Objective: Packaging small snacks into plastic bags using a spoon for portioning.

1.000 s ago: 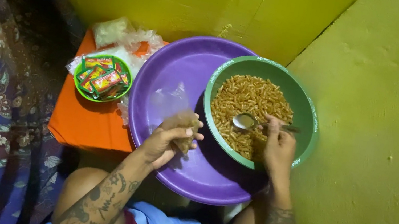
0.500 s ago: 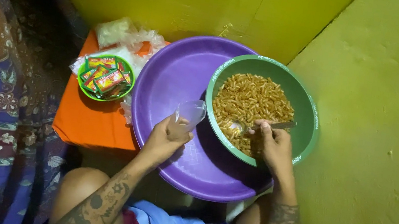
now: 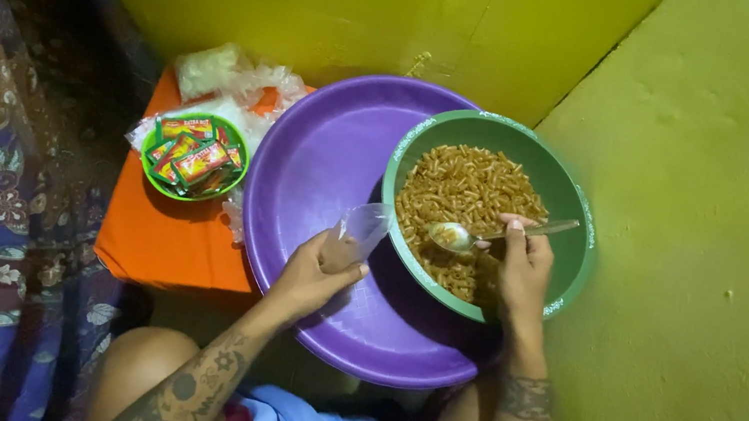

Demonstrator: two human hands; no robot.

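The left hand point(image 3: 311, 276) reaches in from the lower middle, its tattooed forearm angled up and to the right, and its fingers are curled snugly around the lower part of a small clear plastic bag point(image 3: 357, 231). The bag stands upright with its open mouth tipped towards the green bowl point(image 3: 572, 274), just beside that bowl's near rim and above the purple basin point(image 3: 324, 146). The right hand point(image 3: 524, 271) comes up from below with the wrist nearly straight, thumb and fingers pinched on the handle of a metal spoon point(image 3: 492, 236). The spoon lies almost level over the golden fried snack pieces point(image 3: 459, 189) that fill the green bowl, its scoop pointing left towards the bag. The green bowl sits inside the purple basin at its right side. To the left, on an orange surface point(image 3: 161, 241), stands a small green dish of sachets point(image 3: 192, 160).
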